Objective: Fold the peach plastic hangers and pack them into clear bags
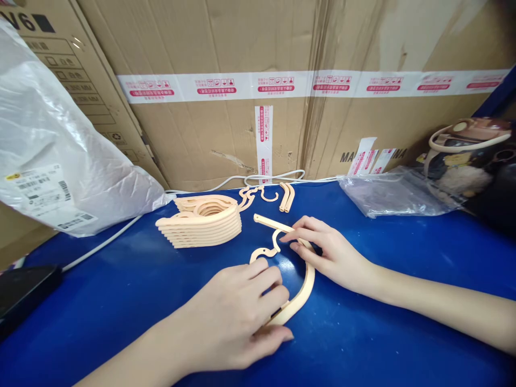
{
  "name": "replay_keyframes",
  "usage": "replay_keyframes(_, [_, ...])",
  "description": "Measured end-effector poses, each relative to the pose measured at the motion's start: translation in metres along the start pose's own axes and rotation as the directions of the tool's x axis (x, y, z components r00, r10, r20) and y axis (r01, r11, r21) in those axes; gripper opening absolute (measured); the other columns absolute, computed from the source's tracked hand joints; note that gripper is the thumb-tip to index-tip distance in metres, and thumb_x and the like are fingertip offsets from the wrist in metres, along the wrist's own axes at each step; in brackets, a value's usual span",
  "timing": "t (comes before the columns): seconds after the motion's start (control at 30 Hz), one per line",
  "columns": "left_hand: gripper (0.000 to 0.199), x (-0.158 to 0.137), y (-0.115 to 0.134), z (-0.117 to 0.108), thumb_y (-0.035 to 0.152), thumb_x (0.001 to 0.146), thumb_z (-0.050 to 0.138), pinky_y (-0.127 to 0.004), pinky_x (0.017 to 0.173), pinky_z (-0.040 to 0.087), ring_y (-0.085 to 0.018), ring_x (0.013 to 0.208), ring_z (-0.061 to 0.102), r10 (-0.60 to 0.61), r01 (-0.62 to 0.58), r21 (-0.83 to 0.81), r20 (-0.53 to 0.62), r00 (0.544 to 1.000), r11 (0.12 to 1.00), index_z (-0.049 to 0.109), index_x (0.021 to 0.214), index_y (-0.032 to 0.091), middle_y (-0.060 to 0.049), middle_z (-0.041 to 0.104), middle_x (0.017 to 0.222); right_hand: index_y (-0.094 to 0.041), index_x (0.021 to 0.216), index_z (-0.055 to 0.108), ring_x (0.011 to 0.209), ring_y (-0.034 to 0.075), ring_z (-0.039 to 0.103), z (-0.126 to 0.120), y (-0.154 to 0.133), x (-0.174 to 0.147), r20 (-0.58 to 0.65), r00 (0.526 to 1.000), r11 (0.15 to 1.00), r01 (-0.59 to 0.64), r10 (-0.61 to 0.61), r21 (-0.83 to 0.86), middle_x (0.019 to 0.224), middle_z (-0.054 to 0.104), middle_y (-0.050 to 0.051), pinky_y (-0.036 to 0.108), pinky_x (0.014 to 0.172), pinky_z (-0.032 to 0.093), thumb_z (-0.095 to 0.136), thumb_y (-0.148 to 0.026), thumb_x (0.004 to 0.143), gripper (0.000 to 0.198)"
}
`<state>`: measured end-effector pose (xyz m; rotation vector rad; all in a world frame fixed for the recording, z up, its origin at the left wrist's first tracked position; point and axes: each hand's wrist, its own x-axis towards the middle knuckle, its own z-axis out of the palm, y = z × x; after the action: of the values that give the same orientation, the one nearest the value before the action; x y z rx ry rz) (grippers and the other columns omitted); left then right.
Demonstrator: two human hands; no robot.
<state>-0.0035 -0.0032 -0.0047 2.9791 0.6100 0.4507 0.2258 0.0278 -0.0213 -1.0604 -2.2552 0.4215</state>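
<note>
A cream plastic folding hanger (308, 279) lies unfolded on the blue tabletop, its curved arms forming a bent loop. My left hand (237, 312) is closed around its near end, and the fingers hide part of it. On the far arm, the fingers of my right hand (322, 250) grip near the small hook that points inward. To the left of my hands stands a neat stack of folded cream hangers (207, 228). Loose hook pieces (269, 194) and a few short curved arm pieces (286, 197) lie just beyond the hanger.
Large cardboard boxes (209, 129) wall off the back, with a white cable (226, 185) along their base. A white plastic parcel bag (80, 156) leans at left above a black device (28, 295). At right are a clear plastic bag (387, 193) and a brown-lidded container (467, 161).
</note>
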Motion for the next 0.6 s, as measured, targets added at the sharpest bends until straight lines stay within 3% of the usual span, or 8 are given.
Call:
replay_keyframes(0.13, [0.010, 0.000, -0.001, 0.002, 0.024, 0.088, 0.056, -0.036, 0.086, 0.043, -0.021, 0.099, 0.055, 0.027, -0.027, 0.001, -0.057, 0.998, 1.000, 0.062, 0.090, 0.016, -0.006, 0.061, 0.107, -0.019, 0.096, 0.061, 0.092, 0.017, 0.054, -0.001, -0.002, 0.000, 0.061, 0.987, 0.989, 0.146, -0.148, 0.031, 0.101, 0.060, 0.005, 0.034, 0.083, 0.044, 0.045, -0.009, 0.092, 0.020])
replay_keyframes(0.23, [0.010, 0.000, -0.001, 0.005, 0.020, 0.088, 0.055, -0.035, 0.092, 0.039, -0.020, 0.103, 0.055, 0.034, -0.034, -0.001, -0.068, 0.997, 0.999, 0.062, 0.092, 0.016, -0.006, 0.062, 0.107, -0.018, 0.092, 0.057, 0.091, 0.016, 0.054, -0.001, -0.005, -0.001, 0.115, 0.966, 0.972, 0.222, -0.230, 0.077, 0.097, 0.062, 0.005, 0.031, 0.082, 0.044, 0.045, -0.009, 0.092, 0.014])
replay_keyframes(0.4, [0.014, 0.000, 0.004, 0.009, 0.021, 0.091, 0.050, -0.037, 0.085, 0.041, -0.020, 0.091, 0.057, 0.036, -0.035, 0.014, -0.069, 0.997, 0.999, 0.062, 0.093, 0.016, -0.003, 0.065, 0.093, -0.018, 0.107, 0.057, 0.096, 0.017, 0.056, -0.003, -0.005, -0.002, 0.130, 0.969, 0.973, 0.197, -0.212, 0.121, 0.103, 0.064, 0.006, 0.032, 0.084, 0.046, 0.050, -0.020, 0.094, 0.015])
replay_keyframes(0.6, [0.021, 0.001, 0.012, 0.003, 0.013, 0.088, 0.048, -0.035, 0.084, 0.044, -0.020, 0.092, 0.057, 0.062, -0.062, -0.034, -0.004, 0.998, 0.997, 0.061, 0.104, 0.016, -0.004, 0.067, 0.100, -0.025, 0.123, 0.059, 0.123, 0.020, 0.048, -0.003, -0.002, 0.004, 0.225, 0.957, 0.983, 0.174, -0.182, 0.054, 0.134, 0.056, 0.005, 0.041, 0.103, 0.034, 0.042, -0.028, 0.099, 0.030])
